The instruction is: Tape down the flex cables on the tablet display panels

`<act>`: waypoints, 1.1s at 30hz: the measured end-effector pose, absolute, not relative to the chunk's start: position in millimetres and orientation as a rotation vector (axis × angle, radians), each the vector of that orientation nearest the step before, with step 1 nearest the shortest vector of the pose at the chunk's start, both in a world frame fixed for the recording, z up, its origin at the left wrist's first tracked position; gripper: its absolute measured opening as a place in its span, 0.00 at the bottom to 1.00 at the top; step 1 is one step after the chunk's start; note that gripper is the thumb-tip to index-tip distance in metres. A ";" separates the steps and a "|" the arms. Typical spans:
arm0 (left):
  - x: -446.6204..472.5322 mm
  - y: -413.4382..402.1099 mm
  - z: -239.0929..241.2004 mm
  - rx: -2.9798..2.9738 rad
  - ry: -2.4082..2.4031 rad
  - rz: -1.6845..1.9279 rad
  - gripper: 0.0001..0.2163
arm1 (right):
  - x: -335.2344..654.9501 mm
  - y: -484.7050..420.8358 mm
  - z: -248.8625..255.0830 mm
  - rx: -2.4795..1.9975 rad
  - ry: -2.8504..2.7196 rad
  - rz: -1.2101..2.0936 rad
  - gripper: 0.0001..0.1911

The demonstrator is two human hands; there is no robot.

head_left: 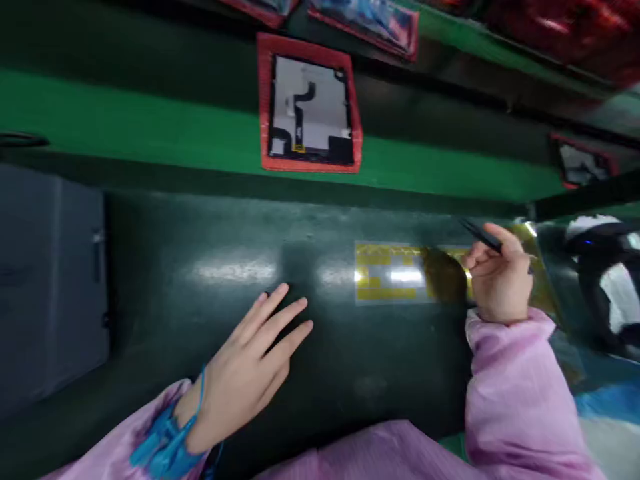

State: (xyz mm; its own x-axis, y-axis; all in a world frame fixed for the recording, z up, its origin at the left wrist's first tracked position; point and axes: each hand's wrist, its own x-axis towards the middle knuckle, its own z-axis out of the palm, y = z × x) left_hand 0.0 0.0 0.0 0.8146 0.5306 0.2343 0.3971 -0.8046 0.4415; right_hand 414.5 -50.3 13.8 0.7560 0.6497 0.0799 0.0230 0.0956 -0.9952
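My left hand (253, 363) hovers over or rests on the dark green work surface (200, 320), palm down, its fingers spread and no object visible in it. A blue band circles that wrist. To the right, my right hand (503, 273) is closed on black tweezers (485, 236), whose tips point up and left. Just left of this hand lies a clear sheet (395, 273) bearing yellow tape pieces, with the hand's shadow across part of it. Ahead, a display panel (325, 100) with a black flex cable lies in a red sleeve or pad (310, 163) on the green ledge.
A grey box-like panel (50, 280) stands at the left. Along the green ledge (150, 127) runs the back of the surface, with more red-edged parts (370, 23) above and another panel (585, 163) at the right. A black-and-white device (607, 280) is at the far right.
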 end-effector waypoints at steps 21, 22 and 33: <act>85.5 10.0 -6.8 2.794 0.355 0.416 0.22 | 382.0 -77.1 8.0 -1.726 -0.814 0.435 0.23; 85.9 9.8 -6.7 2.792 0.354 0.415 0.22 | 382.1 -77.1 8.4 -1.740 -0.823 0.434 0.23; 85.1 10.2 -10.8 2.797 0.339 0.426 0.22 | 382.0 -71.5 8.8 -1.713 -0.824 0.457 0.23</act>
